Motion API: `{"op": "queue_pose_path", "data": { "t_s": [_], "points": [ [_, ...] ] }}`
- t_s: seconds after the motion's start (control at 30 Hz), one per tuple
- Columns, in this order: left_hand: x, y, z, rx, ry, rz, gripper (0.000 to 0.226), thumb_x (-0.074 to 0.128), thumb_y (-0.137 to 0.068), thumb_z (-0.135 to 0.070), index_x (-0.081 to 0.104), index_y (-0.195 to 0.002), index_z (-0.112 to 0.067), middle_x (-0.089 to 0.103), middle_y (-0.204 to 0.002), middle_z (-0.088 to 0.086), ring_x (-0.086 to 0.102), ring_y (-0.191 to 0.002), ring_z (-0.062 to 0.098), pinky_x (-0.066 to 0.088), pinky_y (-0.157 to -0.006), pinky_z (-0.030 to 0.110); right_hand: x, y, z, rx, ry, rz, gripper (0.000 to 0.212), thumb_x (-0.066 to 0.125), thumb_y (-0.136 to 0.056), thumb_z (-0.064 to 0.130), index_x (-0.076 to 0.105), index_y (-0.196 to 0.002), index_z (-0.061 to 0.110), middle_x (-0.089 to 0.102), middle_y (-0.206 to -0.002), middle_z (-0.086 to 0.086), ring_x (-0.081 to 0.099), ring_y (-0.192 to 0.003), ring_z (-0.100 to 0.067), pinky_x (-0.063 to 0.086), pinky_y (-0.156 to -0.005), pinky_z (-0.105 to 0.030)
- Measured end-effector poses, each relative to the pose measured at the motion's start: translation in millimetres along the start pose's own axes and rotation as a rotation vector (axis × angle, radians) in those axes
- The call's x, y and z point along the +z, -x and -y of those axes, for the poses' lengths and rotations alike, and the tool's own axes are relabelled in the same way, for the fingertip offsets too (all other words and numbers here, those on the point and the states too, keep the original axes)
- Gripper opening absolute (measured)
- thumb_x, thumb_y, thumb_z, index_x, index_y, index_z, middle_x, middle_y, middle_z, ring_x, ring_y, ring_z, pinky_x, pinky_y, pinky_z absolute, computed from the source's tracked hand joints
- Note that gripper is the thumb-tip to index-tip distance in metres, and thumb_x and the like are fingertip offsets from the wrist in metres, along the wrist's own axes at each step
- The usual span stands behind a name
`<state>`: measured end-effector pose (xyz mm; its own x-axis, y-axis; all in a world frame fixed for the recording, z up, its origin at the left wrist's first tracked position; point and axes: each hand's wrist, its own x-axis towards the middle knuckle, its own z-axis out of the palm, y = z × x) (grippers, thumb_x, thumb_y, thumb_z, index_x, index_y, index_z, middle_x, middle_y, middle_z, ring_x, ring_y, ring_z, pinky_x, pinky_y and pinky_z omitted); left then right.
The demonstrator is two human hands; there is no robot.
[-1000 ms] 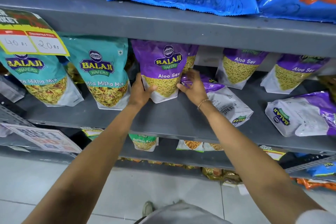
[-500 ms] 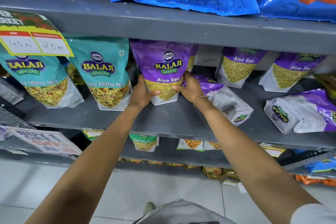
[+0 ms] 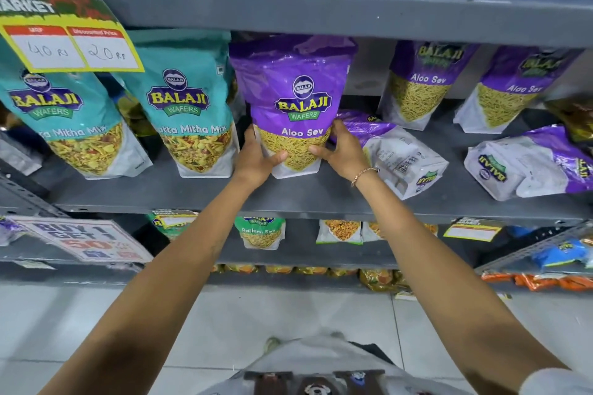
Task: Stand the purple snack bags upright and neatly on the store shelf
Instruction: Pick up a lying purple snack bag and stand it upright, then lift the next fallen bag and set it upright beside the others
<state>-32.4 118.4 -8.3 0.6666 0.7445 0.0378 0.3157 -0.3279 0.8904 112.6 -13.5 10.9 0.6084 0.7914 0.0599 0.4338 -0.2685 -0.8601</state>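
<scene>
An upright purple bag [image 3: 293, 99] is gripped at its lower sides by the left hand [image 3: 256, 157] and right hand [image 3: 341, 151] on the grey shelf [image 3: 288, 196], close beside a teal bag [image 3: 189, 106]. A fallen purple bag [image 3: 394, 154] lies just right; bare shelf is seen along the front edge.

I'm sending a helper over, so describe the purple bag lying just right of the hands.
On the middle grey shelf, find the upright Aloo Sev bag both hands hold. The fallen bag lies right of it, flat, white barcode side up.
</scene>
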Motion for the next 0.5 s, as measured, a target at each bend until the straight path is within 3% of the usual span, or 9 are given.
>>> {"op": "queue_pose_path", "data": {
  "t_s": [0.07, 0.13, 0.2, 0.27, 0.33, 0.37, 0.43, 0.5],
  "points": [
    [13, 16, -2, -0.013, -0.052, -0.169, 0.068, 0.075, -0.076, -0.032, 0.045, -0.126, 0.003, 0.054, -0.127, 0.018, 0.051, -0.119, 0.029, 0.040, -0.094, 0.031, -7, 2, 0, 0.027, 0.052, 0.017, 0.062, 0.071, -0.081, 0.019, 0.037, -0.132, 0.010, 0.054, -0.136, -0.010, 0.050, -0.126, -0.025, 0.042, -0.106, -0.042],
    [35, 44, -9, -0.049, 0.010, -0.349, 0.047, 0.072, -0.081, -0.029, 0.053, -0.102, 0.008, 0.057, -0.103, 0.026, 0.056, -0.098, 0.033, 0.039, -0.082, 0.025, -17, 6, 0, 0.009, 0.121, -0.051, 0.054, 0.065, -0.085, 0.012, 0.040, -0.133, 0.010, 0.054, -0.137, -0.009, 0.048, -0.128, -0.024, 0.038, -0.106, -0.037],
    [64, 66, -24, -0.060, 0.140, -0.353, 0.025, 0.068, -0.084, -0.025, 0.053, -0.088, -0.004, 0.059, -0.079, 0.013, 0.057, -0.074, 0.022, 0.037, -0.066, 0.008, -35, 10, -1, -0.047, 0.146, -0.154, 0.038, 0.059, -0.087, 0.007, 0.051, -0.125, 0.007, 0.060, -0.128, -0.011, 0.055, -0.121, -0.025, 0.041, -0.100, -0.030],
    [92, 71, -40, -0.061, 0.142, -0.242, 0.017, 0.064, -0.087, -0.028, 0.057, -0.084, -0.012, 0.059, -0.070, -0.002, 0.054, -0.062, 0.009, 0.036, -0.060, 0.004, -60, 13, -5, -0.049, 0.148, -0.248, 0.026, 0.057, -0.088, 0.005, 0.061, -0.114, 0.004, 0.066, -0.118, -0.012, 0.060, -0.111, -0.025, 0.041, -0.089, -0.022],
    [116, 63, -54, -0.104, 0.141, -0.109, 0.020, 0.062, -0.089, -0.031, 0.062, -0.090, -0.010, 0.064, -0.077, -0.002, 0.058, -0.069, 0.011, 0.041, -0.066, 0.012, -91, 16, -16, 0.020, 0.156, -0.319, 0.019, 0.056, -0.087, 0.005, 0.067, -0.103, 0.006, 0.071, -0.108, -0.012, 0.063, -0.103, -0.024, 0.040, -0.079, -0.015],
    [129, 56, -60, -0.154, 0.153, -0.049, 0.024, 0.061, -0.089, -0.031, 0.062, -0.096, -0.008, 0.068, -0.086, 0.003, 0.062, -0.080, 0.016, 0.044, -0.077, 0.020, -109, 17, -24, 0.052, 0.178, -0.353, 0.018, 0.056, -0.087, 0.006, 0.070, -0.098, 0.007, 0.072, -0.104, -0.012, 0.065, -0.100, -0.024, 0.040, -0.077, -0.014],
    [151, 41, -67, -0.306, 0.185, 0.035, 0.040, 0.058, -0.090, -0.034, 0.056, -0.111, -0.001, 0.068, -0.106, 0.016, 0.062, -0.102, 0.028, 0.047, -0.092, 0.032, -141, 18, -42, 0.122, 0.236, -0.397, 0.017, 0.057, -0.086, 0.008, 0.072, -0.092, 0.007, 0.074, -0.100, -0.014, 0.066, -0.097, -0.024, 0.043, -0.081, -0.021],
    [170, 34, -74, -0.471, 0.237, 0.118, 0.053, 0.051, -0.092, -0.041, 0.049, -0.119, 0.005, 0.063, -0.096, 0.021, 0.062, -0.102, 0.035, 0.049, -0.095, 0.045, -166, 16, -64, 0.222, 0.251, -0.339, 0.020, 0.057, -0.089, 0.016, 0.072, -0.085, 0.003, 0.072, -0.095, -0.019, 0.064, -0.092, -0.025, 0.042, -0.076, -0.027]
  ]
}}
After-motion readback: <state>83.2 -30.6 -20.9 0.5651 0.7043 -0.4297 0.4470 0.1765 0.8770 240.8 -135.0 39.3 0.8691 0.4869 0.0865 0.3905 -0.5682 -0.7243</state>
